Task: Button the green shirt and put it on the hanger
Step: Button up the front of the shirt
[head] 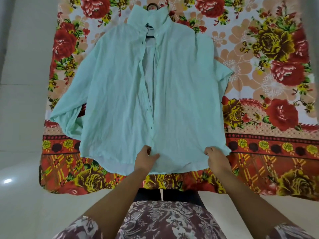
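Head view.

Green shirt [181, 92] lies flat, front side up, on a floral sheet [267, 57] spread over a pale floor [22, 118]. Its long axis runs near to far: collar [155, 16] at the far end, hem [181, 169] at the near end just in front of me. The sleeves spread out to left [69, 114] and right [219, 69]; the left one reaches lower and nearer.

The front is unbuttoned. The two panels gape apart from the collar down, showing the paler inside of the back, and close together only near the hem. Dark buttonhole stitches run along the edge of the left panel. One white button [157, 35] shows on the right panel just below the collar.

Hanger [152, 5]: the dark hook pokes out past the far side of the collar, and a short dark piece of it shows inside the neck opening. The rest is covered by cloth.

Left hand [145, 158]: at the hem where the panels meet, fingers curled under, thumb laid across the top, pinching the cloth.

Right hand [215, 155]: at the hem near the right corner, fingers curled tight, gripping the fabric edge.

Both forearms reach out from my patterned garment [164, 218] at the near edge.
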